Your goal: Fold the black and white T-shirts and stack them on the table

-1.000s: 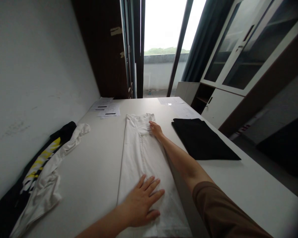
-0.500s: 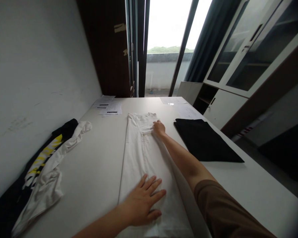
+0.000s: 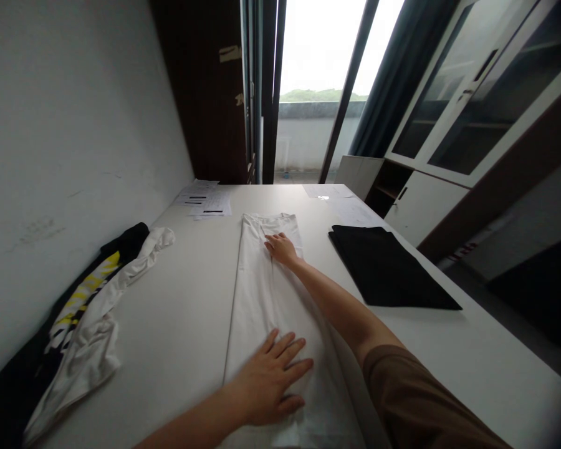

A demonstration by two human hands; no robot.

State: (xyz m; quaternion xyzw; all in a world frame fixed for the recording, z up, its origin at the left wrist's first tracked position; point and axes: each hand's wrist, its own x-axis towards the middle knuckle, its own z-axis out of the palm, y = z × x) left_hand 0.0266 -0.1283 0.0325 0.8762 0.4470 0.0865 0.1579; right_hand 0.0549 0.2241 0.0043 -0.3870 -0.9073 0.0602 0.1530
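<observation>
A white shirt (image 3: 252, 280), folded into a long narrow strip, lies lengthwise in front of me. My left hand (image 3: 273, 380) rests palm down on its near part, fingers spread. Farther up, my right hand (image 3: 280, 247) touches the cloth just below the far end, fingertips pointing left over the folded layer. The fingers look stretched over the fabric rather than closed round it. My right forearm covers part of the shirt's right edge.
A flat black folded cloth (image 3: 388, 268) lies to the right. At left, by the wall, are a crumpled white garment (image 3: 91, 355) and a black one with yellow print (image 3: 86, 290). Papers (image 3: 210, 202) lie at the white table's (image 3: 177, 299) far left, more papers (image 3: 350, 209) far right.
My right hand has moved left across the shirt from its right edge, and the folded layer there looks flatter. My left hand has stayed in place.
</observation>
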